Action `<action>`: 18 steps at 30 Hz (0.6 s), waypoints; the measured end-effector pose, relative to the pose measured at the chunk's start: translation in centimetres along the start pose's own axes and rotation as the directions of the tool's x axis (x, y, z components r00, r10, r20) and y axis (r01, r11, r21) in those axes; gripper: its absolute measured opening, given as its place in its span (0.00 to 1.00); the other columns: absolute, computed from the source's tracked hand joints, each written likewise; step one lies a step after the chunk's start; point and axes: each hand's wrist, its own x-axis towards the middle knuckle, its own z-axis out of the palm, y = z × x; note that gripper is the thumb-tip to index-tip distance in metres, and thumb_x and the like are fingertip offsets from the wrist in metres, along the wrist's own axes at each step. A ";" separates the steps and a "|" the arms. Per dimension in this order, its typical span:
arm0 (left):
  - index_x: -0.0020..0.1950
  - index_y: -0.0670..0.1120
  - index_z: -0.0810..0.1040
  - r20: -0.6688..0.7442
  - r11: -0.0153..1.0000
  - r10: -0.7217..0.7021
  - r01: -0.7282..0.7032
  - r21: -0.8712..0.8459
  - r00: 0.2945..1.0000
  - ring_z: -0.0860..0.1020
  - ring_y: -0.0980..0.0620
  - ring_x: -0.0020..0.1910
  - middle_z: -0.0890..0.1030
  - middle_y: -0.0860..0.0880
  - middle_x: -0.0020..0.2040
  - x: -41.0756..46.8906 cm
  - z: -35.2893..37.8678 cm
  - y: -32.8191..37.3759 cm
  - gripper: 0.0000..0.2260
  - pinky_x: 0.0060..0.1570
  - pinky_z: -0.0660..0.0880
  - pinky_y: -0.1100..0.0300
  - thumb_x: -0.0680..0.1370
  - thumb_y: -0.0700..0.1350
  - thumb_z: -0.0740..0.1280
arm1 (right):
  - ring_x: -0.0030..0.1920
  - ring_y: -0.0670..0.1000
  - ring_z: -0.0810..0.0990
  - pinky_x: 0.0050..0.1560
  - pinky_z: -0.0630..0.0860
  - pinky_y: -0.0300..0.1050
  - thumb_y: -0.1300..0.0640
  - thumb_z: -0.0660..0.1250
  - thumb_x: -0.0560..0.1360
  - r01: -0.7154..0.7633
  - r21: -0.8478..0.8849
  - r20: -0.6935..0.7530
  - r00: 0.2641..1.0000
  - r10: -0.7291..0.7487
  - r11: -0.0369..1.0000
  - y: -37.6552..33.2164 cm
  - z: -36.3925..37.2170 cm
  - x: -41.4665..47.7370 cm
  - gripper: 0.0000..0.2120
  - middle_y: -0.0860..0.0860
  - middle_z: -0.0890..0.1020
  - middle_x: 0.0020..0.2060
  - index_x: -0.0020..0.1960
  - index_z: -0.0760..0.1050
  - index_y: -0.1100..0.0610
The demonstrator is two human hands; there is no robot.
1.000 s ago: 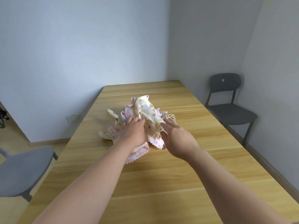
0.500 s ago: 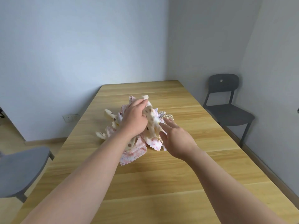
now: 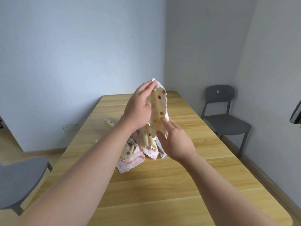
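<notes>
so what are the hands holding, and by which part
The left hand pinches the cream dotted cloth by its top edge, so it hangs over the pile. The right hand only touches its lower part with straight fingers.

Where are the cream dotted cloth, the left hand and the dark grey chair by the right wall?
cream dotted cloth (image 3: 158, 110), head view, on its hanging middle part.
left hand (image 3: 138, 110), head view, on the back of the hand.
dark grey chair (image 3: 226, 123), head view, on its seat.

Nothing legible is showing anywhere; the small pale sticker (image 3: 217, 91) on the backrest of the grey chair (image 3: 225, 119) is staying too tiny to read.
</notes>
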 end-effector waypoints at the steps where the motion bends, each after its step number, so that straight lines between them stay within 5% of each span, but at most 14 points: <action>1: 0.79 0.50 0.68 -0.038 1.000 0.012 -0.012 0.010 0.999 0.68 0.64 0.72 0.66 0.59 0.77 -0.1 0.0 0.1 0.33 0.72 0.67 0.62 0.76 0.27 0.58 | 0.62 0.57 0.80 0.52 0.80 0.52 0.45 0.60 0.83 -0.037 0.020 -0.064 0.997 0.038 0.999 0.0 -0.3 -0.1 0.24 0.52 0.74 0.71 0.76 0.66 0.52; 4: 0.73 0.46 0.76 -0.163 0.994 0.085 -0.073 0.082 0.983 0.77 0.61 0.61 0.76 0.53 0.69 -0.4 0.0 0.4 0.27 0.62 0.73 0.69 0.76 0.28 0.64 | 0.53 0.54 0.80 0.47 0.78 0.50 0.47 0.64 0.81 -0.130 0.117 -0.222 0.963 0.153 0.985 0.6 -1.4 -0.3 0.15 0.49 0.80 0.59 0.65 0.74 0.53; 8: 0.60 0.44 0.84 -0.283 0.976 0.138 -0.083 0.200 0.949 0.79 0.57 0.45 0.83 0.52 0.52 -0.9 0.3 0.3 0.16 0.53 0.78 0.65 0.74 0.33 0.72 | 0.44 0.54 0.77 0.42 0.74 0.49 0.58 0.63 0.80 -0.180 0.217 -0.351 0.903 0.249 0.959 2.0 -3.3 -0.5 0.02 0.48 0.79 0.45 0.52 0.71 0.54; 11: 0.48 0.46 0.84 -0.317 0.979 0.132 -0.073 0.191 0.939 0.77 0.56 0.38 0.82 0.53 0.43 -1.3 0.8 0.7 0.07 0.47 0.78 0.61 0.73 0.36 0.73 | 0.38 0.56 0.76 0.37 0.71 0.49 0.63 0.59 0.76 -0.231 0.272 -0.361 0.875 0.322 0.934 3.4 -5.2 -0.7 0.08 0.50 0.78 0.38 0.50 0.66 0.51; 14: 0.44 0.48 0.81 -0.240 0.986 0.042 -0.001 0.167 0.970 0.77 0.54 0.39 0.80 0.54 0.43 -1.4 1.7 1.2 0.02 0.47 0.77 0.56 0.75 0.42 0.73 | 0.40 0.59 0.78 0.40 0.76 0.54 0.64 0.56 0.74 -0.257 0.321 -0.360 0.857 0.368 0.911 4.3 -7.0 -1.0 0.12 0.52 0.79 0.37 0.54 0.65 0.51; 18: 0.45 0.49 0.78 -0.129 0.980 -0.134 0.151 0.132 0.983 0.78 0.53 0.39 0.79 0.55 0.51 -1.4 2.5 1.1 0.06 0.48 0.74 0.57 0.76 0.48 0.73 | 0.51 0.54 0.78 0.46 0.79 0.56 0.63 0.55 0.77 -0.283 0.304 -0.377 0.841 0.388 0.910 5.4 -8.7 -1.3 0.17 0.43 0.78 0.49 0.63 0.69 0.50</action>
